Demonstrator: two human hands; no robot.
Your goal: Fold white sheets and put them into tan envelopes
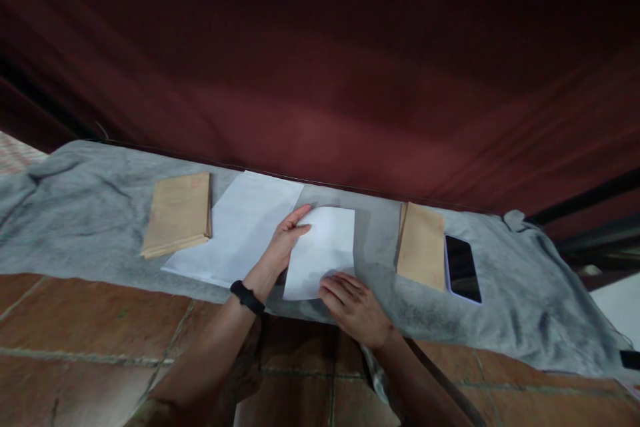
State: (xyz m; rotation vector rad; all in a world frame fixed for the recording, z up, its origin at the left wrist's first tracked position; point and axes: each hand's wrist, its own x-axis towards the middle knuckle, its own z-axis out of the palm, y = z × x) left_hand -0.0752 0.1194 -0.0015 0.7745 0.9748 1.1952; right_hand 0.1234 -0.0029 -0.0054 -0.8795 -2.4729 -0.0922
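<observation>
A white sheet of paper [325, 240], bent across its lower part, is between my two hands over the grey cloth. My left hand [287, 238], with a black band on the wrist, grips its left edge between thumb and fingers. At the bottom right corner, my right hand [354, 303] has its fingers curled on the paper's lower edge. Larger white sheets [245, 223] lie flat just left of the held paper, partly behind my left forearm.
Brown envelopes [180, 210] are stacked on the left; more brown envelopes [423, 245] lie to the right, beside a phone [463, 268] with a dark screen. Grey cloth [525, 293] covers the long surface. A dark red curtain [320, 93] hangs behind; tiled floor [90, 320] shows in front.
</observation>
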